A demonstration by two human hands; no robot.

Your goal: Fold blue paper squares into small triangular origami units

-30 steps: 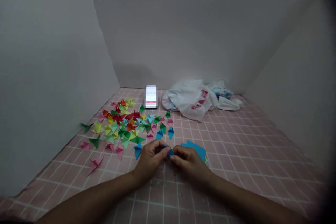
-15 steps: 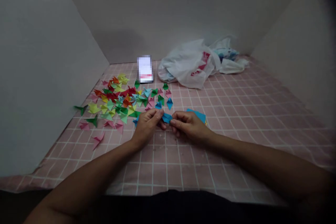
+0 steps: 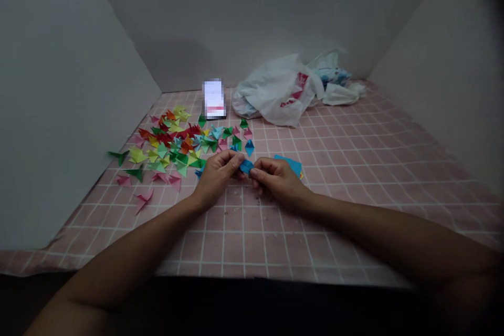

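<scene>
A small folded piece of blue origami paper (image 3: 247, 166) is pinched between my two hands above the table. My left hand (image 3: 218, 172) grips its left end with thumb and fingers. On its other end my right hand (image 3: 275, 178) closes in a pinch. Just beyond the fingers lies a blue folded paper piece (image 3: 249, 147). Under and behind my right hand rests a stack of blue paper sheets (image 3: 290, 164), partly hidden. To the left spreads a pile of folded paper pieces (image 3: 173, 142) in red, green, yellow, pink, orange and blue.
A phone (image 3: 214, 98) with a lit, blurred screen stands upright near the back wall. Right of it lies a white plastic bag (image 3: 275, 89) with red print, and another crumpled bag (image 3: 338, 84). White walls border the pink checked tablecloth (image 3: 354, 168).
The whole view has shifted slightly, so everything appears a little higher and further left. Both hands still hold the blue paper, which looks flatter and turned a little.
</scene>
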